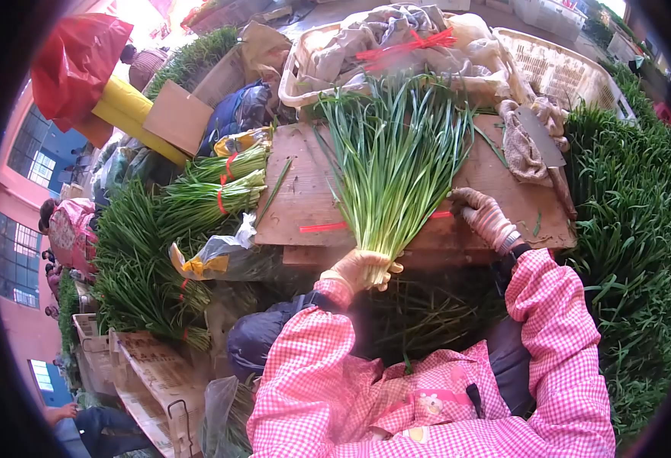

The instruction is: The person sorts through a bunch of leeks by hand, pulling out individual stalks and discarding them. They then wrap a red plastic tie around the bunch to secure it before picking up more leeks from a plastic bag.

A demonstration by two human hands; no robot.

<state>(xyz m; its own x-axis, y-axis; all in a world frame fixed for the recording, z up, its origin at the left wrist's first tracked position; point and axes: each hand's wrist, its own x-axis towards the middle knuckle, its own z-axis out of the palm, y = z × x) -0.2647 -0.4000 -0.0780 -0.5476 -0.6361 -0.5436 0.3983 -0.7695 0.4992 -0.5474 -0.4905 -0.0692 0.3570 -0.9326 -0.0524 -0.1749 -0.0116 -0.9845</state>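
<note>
My left hand (360, 271) is wrapped around the pale base of a large bunch of garlic chives (392, 175). The green leaves fan out away from me over a wooden board (297, 191). Under the bunch a red tie strip (324, 227) lies across the board, its ends showing on both sides. My right hand (486, 217), gloved, is at the right side of the bunch, just above the strip's right end. Its fingers are bent together; what they hold, if anything, I cannot make out.
Tied chive bundles (232, 183) are piled left of the board, and loose chives (625, 229) are heaped at right. A cleaver (541, 136) rests on a cloth at the board's back right corner. Behind stands a white crate (297, 84) with cloths and red strips.
</note>
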